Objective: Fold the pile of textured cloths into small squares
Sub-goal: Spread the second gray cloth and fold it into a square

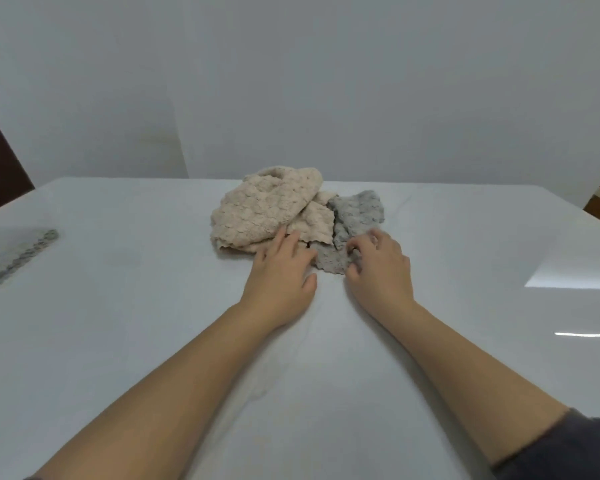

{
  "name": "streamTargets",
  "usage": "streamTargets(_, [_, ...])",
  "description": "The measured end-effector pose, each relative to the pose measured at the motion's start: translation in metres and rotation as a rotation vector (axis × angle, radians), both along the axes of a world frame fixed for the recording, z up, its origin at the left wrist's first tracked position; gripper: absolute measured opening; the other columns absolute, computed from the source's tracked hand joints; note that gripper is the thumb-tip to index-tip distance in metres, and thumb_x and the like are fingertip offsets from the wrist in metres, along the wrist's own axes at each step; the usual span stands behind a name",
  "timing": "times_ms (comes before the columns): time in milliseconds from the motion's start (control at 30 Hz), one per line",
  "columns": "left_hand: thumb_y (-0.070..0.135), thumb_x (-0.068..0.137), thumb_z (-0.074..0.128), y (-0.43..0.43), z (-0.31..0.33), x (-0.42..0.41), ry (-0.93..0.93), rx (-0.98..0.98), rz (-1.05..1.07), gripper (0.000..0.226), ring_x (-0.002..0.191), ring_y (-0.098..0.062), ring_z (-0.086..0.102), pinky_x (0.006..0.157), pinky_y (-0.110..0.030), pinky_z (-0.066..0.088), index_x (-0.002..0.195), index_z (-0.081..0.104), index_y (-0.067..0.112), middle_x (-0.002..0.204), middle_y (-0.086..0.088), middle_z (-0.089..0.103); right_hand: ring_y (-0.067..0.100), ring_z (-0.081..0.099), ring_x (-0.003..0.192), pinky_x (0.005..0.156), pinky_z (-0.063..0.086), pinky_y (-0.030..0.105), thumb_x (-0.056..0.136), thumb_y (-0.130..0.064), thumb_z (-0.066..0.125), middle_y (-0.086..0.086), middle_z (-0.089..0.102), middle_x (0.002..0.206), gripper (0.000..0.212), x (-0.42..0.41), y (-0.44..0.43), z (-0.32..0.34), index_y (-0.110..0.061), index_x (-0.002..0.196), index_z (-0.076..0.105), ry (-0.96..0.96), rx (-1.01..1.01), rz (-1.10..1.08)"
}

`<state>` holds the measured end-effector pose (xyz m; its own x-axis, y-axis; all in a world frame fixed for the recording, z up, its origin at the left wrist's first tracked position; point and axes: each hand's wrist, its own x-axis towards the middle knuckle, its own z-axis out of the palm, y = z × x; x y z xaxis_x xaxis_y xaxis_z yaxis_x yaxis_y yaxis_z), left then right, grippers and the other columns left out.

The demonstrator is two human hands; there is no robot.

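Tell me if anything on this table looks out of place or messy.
Nothing looks damaged or spilled. The beige cloth and grey cloth lie crumpled together in an unfolded heap, and a lone cloth lies at the left edge of the table, apart from the pile.

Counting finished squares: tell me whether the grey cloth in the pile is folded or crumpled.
Crumpled, not folded. The grey cloth lies bunched in uneven wrinkles against the beige cloth; the right hand grips its near edge.
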<state>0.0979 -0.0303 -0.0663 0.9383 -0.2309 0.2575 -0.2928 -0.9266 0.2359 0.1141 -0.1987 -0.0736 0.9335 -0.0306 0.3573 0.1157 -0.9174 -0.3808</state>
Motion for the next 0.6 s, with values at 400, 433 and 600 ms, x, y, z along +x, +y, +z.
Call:
streamTargets(400, [0.043,0.099,0.022,0.001,-0.009,0.029,0.194,0.126,0.159,0.053,0.149,-0.023,-0.01,0.117,-0.054,0.0,0.151,0.023,0.031,0.163,-0.002,0.001,0.019,0.053,0.081,0.073,0.038,0.032,0.09,-0.024,0.056,-0.007,0.05,0.088,0.006,-0.023,-0.02,0.008,-0.021,0.086,0.058,0.068,0.051,0.174])
streamTargets(433, [0.04,0.099,0.027,0.0,-0.008,0.026,0.168,0.107,0.158,0.052,0.149,-0.023,-0.005,0.117,-0.054,0.002,0.149,0.029,0.028,0.163,-0.002,0.007,0.017,0.052,0.078,0.073,0.036,0.032,0.089,-0.027,0.056,-0.01,0.05,0.083,0.01,-0.032,-0.022,0.008,-0.023,0.08,0.057,0.062,0.067,0.188])
streamTargets(600, [0.028,0.095,0.041,-0.011,0.003,-0.014,0.096,-0.271,0.075,0.024,0.105,-0.019,0.052,0.102,-0.049,0.036,0.097,0.06,0.014,0.109,0.0,0.06,0.008,0.048,0.066,0.066,0.036,0.03,0.089,-0.026,0.057,-0.009,0.05,0.064,0.029,-0.059,-0.029,0.005,-0.027,0.061,0.049,0.031,0.345,0.25])
